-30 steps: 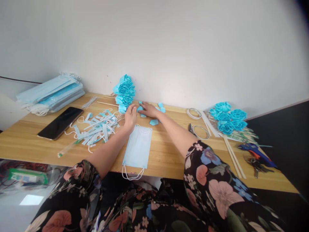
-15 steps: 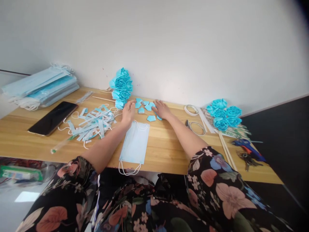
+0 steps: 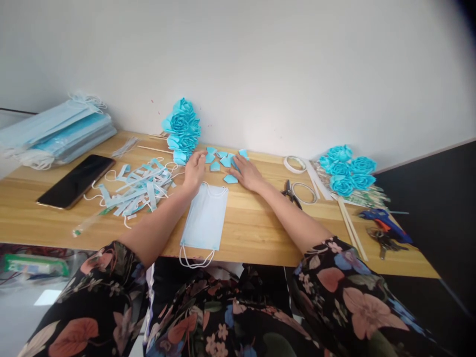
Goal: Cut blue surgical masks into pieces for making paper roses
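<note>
My right hand (image 3: 247, 172) lies flat over small blue cut pieces (image 3: 230, 179) near the wall, fingers stretched out and touching some of them. Several more pieces lie between my hands, and what is beneath my right fingers is partly hidden. My left hand (image 3: 195, 170) rests at the left side of these pieces, fingers extended and nothing visible in it. Just beyond it, blue handmade roses (image 3: 182, 130) stand against the wall. A face mask (image 3: 204, 216) lies flat between my forearms, its ear loops at both ends.
Mask strips (image 3: 143, 188), a phone (image 3: 76, 181) and a stack of masks (image 3: 70, 131) occupy the left. On the right are a tape roll (image 3: 295, 164), black-handled cutters (image 3: 290, 194), a wire ring (image 3: 304, 193), more blue roses (image 3: 342, 184), sticks (image 3: 353, 228) and a blue glue gun (image 3: 385, 224).
My right hand has shifted slightly toward my left among the cut pieces. One piece now shows beyond its fingertips. My left hand stays nearly in place; the view has shifted slightly.
</note>
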`<move>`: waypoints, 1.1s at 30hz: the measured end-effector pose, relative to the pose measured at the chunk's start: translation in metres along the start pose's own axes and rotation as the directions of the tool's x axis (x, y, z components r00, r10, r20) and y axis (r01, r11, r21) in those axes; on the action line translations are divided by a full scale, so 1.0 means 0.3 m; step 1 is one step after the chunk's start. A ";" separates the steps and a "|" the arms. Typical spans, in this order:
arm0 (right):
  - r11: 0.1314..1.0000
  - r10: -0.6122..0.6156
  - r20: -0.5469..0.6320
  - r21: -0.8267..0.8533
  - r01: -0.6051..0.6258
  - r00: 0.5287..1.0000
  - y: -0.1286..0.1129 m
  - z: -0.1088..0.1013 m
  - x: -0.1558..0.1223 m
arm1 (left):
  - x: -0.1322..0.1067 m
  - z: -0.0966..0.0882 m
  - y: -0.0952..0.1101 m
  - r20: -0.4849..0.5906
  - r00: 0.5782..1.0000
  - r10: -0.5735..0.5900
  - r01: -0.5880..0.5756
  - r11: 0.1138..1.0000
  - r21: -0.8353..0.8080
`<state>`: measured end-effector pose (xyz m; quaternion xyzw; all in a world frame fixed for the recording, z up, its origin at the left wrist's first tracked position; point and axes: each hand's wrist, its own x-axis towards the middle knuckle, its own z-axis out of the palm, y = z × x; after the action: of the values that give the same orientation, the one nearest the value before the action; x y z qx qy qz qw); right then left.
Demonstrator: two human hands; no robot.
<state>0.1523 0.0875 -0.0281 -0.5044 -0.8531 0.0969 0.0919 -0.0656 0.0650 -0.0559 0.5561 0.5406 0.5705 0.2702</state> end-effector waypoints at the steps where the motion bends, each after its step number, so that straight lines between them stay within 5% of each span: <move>1: 1.000 -0.005 -0.046 0.008 0.005 0.999 -0.004 -0.010 -0.005 | 0.000 0.000 0.002 -0.004 1.000 -0.020 0.020 1.000 -0.023; 4: 0.997 -0.073 -0.161 -0.007 0.073 0.984 -0.026 -0.019 -0.027 | -0.001 0.001 0.014 -0.012 0.994 -0.105 0.103 0.989 -0.109; 8: 0.981 -0.190 0.063 -0.018 0.192 0.980 -0.063 0.019 -0.059 | -0.007 0.001 0.034 0.011 0.986 -0.164 0.164 0.970 -0.180; 11: 0.982 -0.185 0.041 -0.017 0.186 0.982 -0.077 0.021 -0.071 | -0.011 -0.001 0.044 0.059 0.985 -0.162 0.170 0.969 -0.179; 15: 0.994 -0.111 -0.190 -0.033 0.107 0.975 -0.081 -0.020 -0.079 | -0.006 -0.009 0.041 0.029 0.999 -0.013 0.014 1.000 -0.008; 17: 0.998 -0.054 -0.216 -0.045 0.045 0.975 -0.075 -0.027 -0.080 | -0.002 -0.016 0.037 0.018 0.997 0.074 -0.076 0.989 0.128; 20: 0.999 -0.001 -0.040 -0.040 -0.001 0.999 -0.060 -0.007 -0.079 | -0.008 -0.022 0.038 0.217 0.969 0.117 -0.188 0.920 0.344; 22: 1.000 -0.001 0.024 -0.022 0.001 1.000 -0.052 0.005 -0.080 | -0.021 -0.020 0.047 0.418 0.901 0.118 -0.311 0.847 0.430; 25: 1.000 -0.008 -0.117 -0.001 0.008 0.993 -0.050 -0.003 -0.084 | -0.035 -0.013 0.064 0.511 0.841 0.175 -0.432 0.786 0.442; 29: 1.000 -0.015 -0.298 0.014 0.020 0.955 -0.053 -0.020 -0.085 | -0.031 -0.011 0.064 0.418 0.873 0.250 -0.431 0.795 0.426; 33: 0.998 -0.031 -0.090 0.045 0.036 0.995 -0.045 0.006 -0.075 | -0.029 -0.012 0.044 0.435 0.887 0.153 -0.358 0.822 0.442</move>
<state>0.1512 0.0612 -0.0277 -0.4916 -0.8539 0.0926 0.1435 -0.0628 0.0523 -0.0460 0.7759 0.5280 0.3190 0.1319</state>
